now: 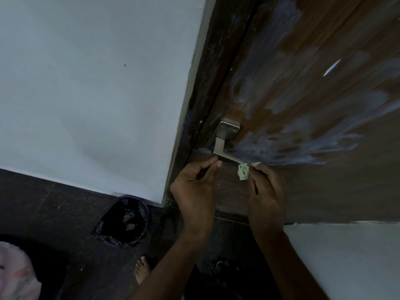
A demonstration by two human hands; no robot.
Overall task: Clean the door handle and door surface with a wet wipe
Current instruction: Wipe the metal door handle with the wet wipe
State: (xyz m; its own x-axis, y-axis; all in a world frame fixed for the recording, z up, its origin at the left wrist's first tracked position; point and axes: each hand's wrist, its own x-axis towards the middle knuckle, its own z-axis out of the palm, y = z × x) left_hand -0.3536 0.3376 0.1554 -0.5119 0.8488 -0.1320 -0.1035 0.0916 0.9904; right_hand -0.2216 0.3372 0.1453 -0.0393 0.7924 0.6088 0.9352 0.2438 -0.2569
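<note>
Both hands were raised to the handle, a silver lever on a square plate screwed to the brown door. The left hand sat just under the lever's bend, its grip narrow, thumb and fingers curled together with the fingertips touching the lever's underside; whether they held anything could not be told. The right hand pinched a small crumpled wipe (pale green, with darker marks) between thumb and fingers, and the wipe hung just below the lever's free end, touching it or nearly so.

The door surface above and right of the handle carried broad pale bluish smears, one long streak running right from the lever. A dark frame edged the door, with a white wall to its left.

On the dark floor stood a bin lined with a black bag, a few pale scraps inside. A bare foot showed near the bin
</note>
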